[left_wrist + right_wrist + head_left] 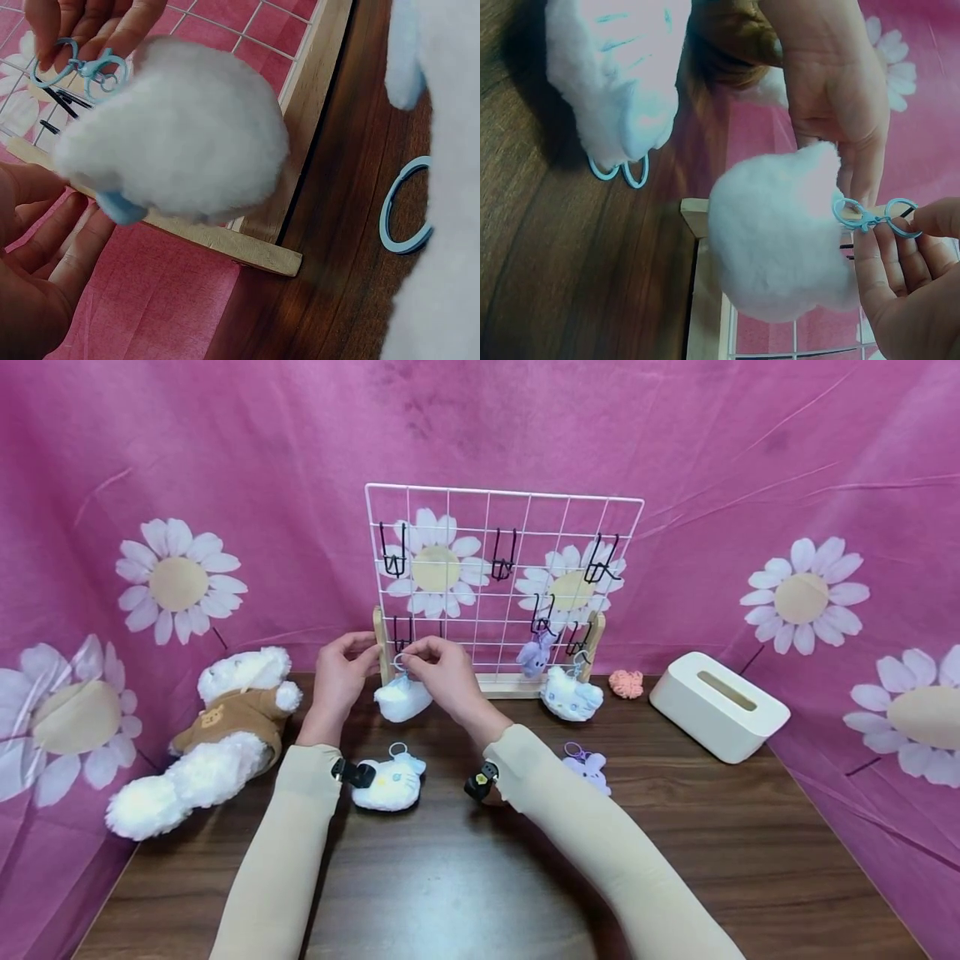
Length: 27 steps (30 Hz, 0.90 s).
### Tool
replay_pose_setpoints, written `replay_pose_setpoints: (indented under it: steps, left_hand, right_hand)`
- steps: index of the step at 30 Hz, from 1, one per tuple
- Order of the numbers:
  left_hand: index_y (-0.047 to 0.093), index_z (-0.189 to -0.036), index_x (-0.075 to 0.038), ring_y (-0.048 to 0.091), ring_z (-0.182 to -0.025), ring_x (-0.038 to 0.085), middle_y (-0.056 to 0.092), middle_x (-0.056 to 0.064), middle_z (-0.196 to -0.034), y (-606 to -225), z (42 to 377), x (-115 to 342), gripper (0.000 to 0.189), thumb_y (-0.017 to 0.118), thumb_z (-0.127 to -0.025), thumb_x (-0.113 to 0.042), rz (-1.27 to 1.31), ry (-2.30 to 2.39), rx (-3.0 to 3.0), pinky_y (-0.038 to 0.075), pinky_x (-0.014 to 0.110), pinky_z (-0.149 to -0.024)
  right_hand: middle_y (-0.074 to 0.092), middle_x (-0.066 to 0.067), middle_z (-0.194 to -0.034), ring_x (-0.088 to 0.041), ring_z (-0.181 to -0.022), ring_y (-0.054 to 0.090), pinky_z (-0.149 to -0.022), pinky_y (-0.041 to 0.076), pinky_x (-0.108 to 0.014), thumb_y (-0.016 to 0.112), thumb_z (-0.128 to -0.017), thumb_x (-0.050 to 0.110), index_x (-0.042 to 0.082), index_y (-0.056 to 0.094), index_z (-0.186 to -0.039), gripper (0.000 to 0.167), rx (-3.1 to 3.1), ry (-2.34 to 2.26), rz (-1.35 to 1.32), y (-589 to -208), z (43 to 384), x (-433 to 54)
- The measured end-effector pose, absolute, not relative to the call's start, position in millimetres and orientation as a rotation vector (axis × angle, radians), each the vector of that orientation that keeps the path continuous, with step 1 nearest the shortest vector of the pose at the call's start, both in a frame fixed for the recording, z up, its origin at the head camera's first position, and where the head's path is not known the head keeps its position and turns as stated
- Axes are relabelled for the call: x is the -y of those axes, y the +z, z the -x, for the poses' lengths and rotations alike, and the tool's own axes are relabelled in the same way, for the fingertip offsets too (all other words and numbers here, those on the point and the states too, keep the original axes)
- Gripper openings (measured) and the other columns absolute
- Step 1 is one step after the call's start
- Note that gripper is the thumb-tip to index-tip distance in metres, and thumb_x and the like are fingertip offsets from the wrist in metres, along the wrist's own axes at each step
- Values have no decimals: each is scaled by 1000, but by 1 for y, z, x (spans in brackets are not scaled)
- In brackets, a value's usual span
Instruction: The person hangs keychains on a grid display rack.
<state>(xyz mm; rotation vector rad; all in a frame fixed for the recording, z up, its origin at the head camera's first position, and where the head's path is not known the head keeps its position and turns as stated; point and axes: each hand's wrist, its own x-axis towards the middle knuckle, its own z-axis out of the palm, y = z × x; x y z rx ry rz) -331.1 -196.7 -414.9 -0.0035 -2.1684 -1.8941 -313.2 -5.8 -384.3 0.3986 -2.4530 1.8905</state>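
A white plush keychain [402, 699] with a light blue ring and clasp hangs low before the left end of a white wire grid rack [506, 492]. My right hand [446, 672] pinches its blue ring [904, 218] between thumb and fingers. In both wrist views the ring overlaps the end of a black hook [61, 103]. Beside the plush, my left hand [337, 670] has its fingers extended toward the rack's left wooden post [383, 643], holding nothing. Below the hands, another white plush keychain [388, 783] lies on the table, its ring upward.
More black hooks [503, 560] sit on the grid. A purple plush keychain [534, 656] and a white one [572, 695] are at its right side. Another purple keychain [588, 771], a coral item [626, 684], a tissue box [708, 714] and a large plush toy [232, 718] are on the table.
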Motion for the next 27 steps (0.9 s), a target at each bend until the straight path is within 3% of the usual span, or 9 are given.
replay_pose_setpoints:
  steps: [10,17,27]
  left_hand:
    - [72,-140,7,75,-86,1,72,32,-132,-415,332,197,33,70,-110,-6,-8,-1885,2172,71,44,-102]
    - [73,-139,7,76,-86,2,73,32,-131,-415,331,194,32,71,-110,-6,2,-1887,2158,73,33,-94]
    - [72,-140,8,77,-86,2,72,33,-131,-416,330,195,33,70,-110,-5,-7,-1912,2145,73,30,-93]
  right_hand:
    - [80,-12,-107,-15,-91,75,-87,73,-28,76,-108,16,6,81,-113,12,2497,1824,-363,-382,314,9]
    - [80,-13,-107,-12,-90,75,-85,73,-24,75,-107,12,3,81,-113,13,2472,1832,-345,-387,318,9]
    - [80,-12,-104,-22,-93,80,-83,72,-25,76,-108,16,4,82,-113,14,2487,1814,-269,-394,330,12]
